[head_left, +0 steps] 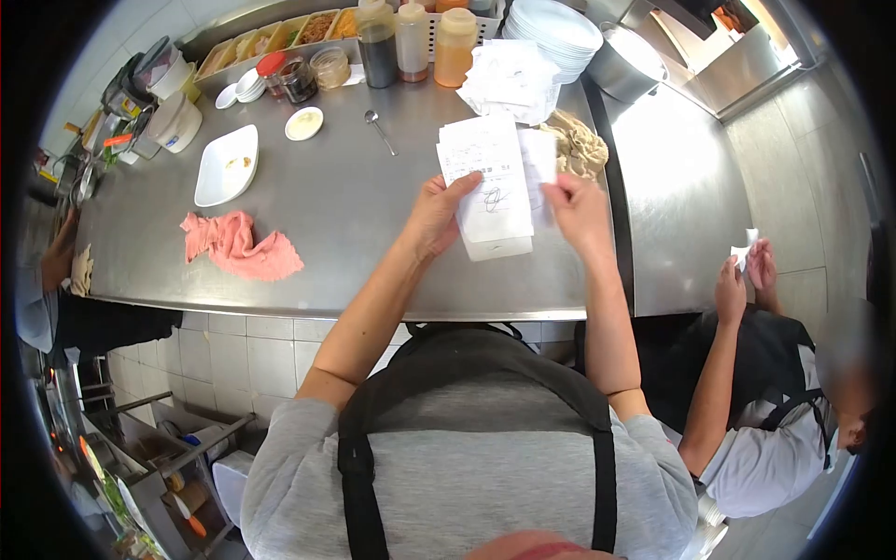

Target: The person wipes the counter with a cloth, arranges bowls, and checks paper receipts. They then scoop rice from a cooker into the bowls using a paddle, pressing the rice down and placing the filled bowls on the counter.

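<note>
My left hand (pixel 439 213) is closed on a stack of paper slips (pixel 492 210), its thumb pressed on the front sheet. Handwriting and a scribbled loop show on that top slip. To the right, my right hand (pixel 579 207) pinches another paper slip (pixel 537 161), which sits partly behind the stack. Both hands are above the steel counter (pixel 373 252). Just beyond them lies a pile of crumpled white papers (pixel 509 79), with a bunched tan cloth (pixel 577 142) beside it. A spoon (pixel 381 131) rests on the counter left of the slips.
A pink cloth (pixel 245 247) and a white dish (pixel 227 166) lie to the left. Sauce bottles (pixel 378 42), topping trays (pixel 280 37) and stacked plates (pixel 557 28) line the back. At right, a co-worker's hands (pixel 747 275) hold a small white paper. Another person stands at far left.
</note>
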The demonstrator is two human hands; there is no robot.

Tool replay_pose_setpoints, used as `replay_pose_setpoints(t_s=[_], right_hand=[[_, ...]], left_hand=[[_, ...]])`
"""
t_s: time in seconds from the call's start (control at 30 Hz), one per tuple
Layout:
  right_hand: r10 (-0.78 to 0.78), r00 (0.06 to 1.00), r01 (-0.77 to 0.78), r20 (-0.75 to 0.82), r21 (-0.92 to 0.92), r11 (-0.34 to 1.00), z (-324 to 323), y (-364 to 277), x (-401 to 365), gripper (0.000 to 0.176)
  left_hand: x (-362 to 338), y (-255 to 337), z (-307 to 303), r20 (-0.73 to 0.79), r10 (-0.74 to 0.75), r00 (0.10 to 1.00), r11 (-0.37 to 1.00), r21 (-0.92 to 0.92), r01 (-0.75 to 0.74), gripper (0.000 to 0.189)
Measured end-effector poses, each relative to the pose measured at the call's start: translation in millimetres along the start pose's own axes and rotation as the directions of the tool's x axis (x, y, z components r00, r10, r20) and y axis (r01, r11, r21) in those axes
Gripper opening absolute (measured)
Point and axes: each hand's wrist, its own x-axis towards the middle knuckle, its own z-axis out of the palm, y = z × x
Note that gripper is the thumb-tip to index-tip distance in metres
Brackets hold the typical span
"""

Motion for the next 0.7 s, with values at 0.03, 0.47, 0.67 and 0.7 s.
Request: replay_pose_setpoints(t_s=[0.03,0.47,0.67,0.7], right_hand=[[0.018,0.998,-0.025,0.059,0.116,0.993,5.4,1.2,0.4,0.013],[0.156,0.976,0.072,-0.152,0.901,0.428,-10.0,-0.4,-1.9,0.013],[0.214,0.937,0.16,-0.276,0.885,0.437,4.0,1.0,-7.2,0.005],[0.215,0.94,0.151,-0.266,0.887,0.436,5.2,0.7,-7.3,0.005]], left_hand=[[1.6,-2.8,1.6,0.007,0.018,1.0,1.0,0.003,-0.018,0.019],[6.3,-6.9,6.9,-0.039,0.182,0.983,0.983,-0.002,-0.182,0.029],[4.8,-9.9,6.2,0.0,0.212,0.977,0.977,-0.024,-0.212,0.029],[3.9,-10.6,7.6,0.009,0.212,0.977,0.977,-0.019,-0.211,0.029]])
